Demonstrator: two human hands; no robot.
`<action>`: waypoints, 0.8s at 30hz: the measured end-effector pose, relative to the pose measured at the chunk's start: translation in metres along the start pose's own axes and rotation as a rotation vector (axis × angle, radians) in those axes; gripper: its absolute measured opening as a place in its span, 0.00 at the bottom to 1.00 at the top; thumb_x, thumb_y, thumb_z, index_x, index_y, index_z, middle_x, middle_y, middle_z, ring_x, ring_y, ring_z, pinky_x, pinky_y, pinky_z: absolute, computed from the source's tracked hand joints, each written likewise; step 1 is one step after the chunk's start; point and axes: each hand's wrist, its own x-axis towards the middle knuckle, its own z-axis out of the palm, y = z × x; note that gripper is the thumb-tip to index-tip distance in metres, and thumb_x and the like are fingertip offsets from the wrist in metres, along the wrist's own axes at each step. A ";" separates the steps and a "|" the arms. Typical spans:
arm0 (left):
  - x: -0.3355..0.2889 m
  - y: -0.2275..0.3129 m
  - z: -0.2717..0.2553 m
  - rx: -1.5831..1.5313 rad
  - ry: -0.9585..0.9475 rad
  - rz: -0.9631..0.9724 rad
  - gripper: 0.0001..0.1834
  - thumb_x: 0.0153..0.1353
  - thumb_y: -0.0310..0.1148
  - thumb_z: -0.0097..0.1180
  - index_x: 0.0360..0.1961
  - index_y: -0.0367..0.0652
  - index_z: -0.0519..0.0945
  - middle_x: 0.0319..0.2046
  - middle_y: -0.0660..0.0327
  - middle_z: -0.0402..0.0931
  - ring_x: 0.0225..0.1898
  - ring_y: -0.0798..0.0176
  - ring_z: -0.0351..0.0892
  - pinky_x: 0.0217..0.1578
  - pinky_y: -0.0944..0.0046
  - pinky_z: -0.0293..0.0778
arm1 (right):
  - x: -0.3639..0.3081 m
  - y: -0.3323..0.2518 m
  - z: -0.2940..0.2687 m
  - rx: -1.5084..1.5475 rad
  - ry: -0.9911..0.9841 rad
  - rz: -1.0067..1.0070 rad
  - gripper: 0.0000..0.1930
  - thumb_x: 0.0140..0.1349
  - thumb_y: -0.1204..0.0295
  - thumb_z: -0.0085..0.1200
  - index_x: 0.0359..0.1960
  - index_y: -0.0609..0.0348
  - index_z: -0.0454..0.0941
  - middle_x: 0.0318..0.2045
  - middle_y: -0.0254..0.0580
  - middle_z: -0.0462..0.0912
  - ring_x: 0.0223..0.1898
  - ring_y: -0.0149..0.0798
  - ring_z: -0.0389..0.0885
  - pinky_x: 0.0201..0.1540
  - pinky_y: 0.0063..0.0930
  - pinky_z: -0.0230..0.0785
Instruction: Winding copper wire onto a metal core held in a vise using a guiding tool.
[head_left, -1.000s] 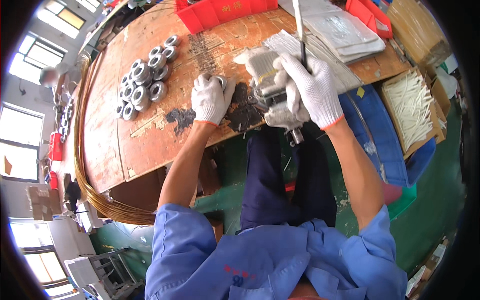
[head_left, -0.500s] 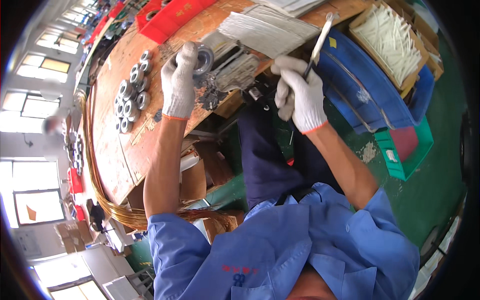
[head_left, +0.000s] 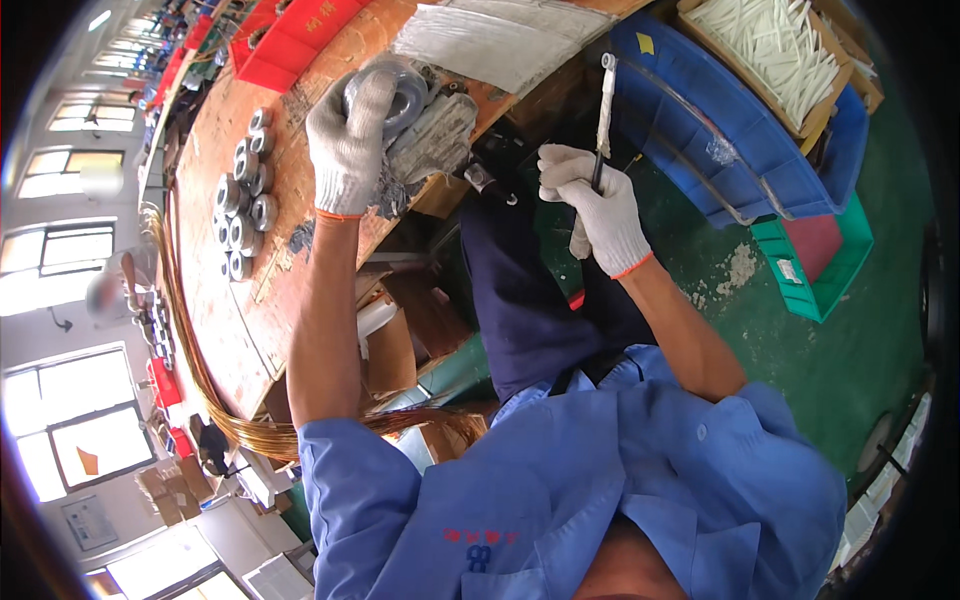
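Observation:
My left hand (head_left: 350, 140), in a white knit glove, is closed on the near-left rim of a thick grey ring (head_left: 410, 103). The ring rests beside a crusted grey-white block (head_left: 436, 138) at the edge of the workbench. In my right hand (head_left: 600, 205), also gloved, a slim tool (head_left: 605, 110) is gripped by its dark handle. Its white-coated shaft points up and away, ending in a small rounded head; the exact kind cannot be made out. Several smaller grey metal rings (head_left: 240, 212) are grouped on the bench to the left.
The worn wooden workbench (head_left: 280, 190) carries a red bin (head_left: 300, 45) and pale sheets (head_left: 480, 45). At right stand a blue tub (head_left: 680, 130), a box of white sticks (head_left: 770, 60) and a green bin (head_left: 800, 290). Copper-coloured wire (head_left: 215, 410) bends around the bench's left side.
My left hand has its fingers over the ring's rim, where before it was beside it. The tool in my right hand stands more upright. The whole view has shifted somewhat.

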 end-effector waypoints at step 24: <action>-0.012 -0.006 0.010 0.115 0.115 0.073 0.22 0.72 0.44 0.63 0.44 0.29 0.85 0.35 0.62 0.85 0.38 0.72 0.77 0.43 0.67 0.75 | 0.012 -0.023 0.033 -0.259 -0.008 0.097 0.18 0.67 0.82 0.44 0.54 0.65 0.82 0.38 0.47 0.87 0.26 0.29 0.83 0.25 0.22 0.75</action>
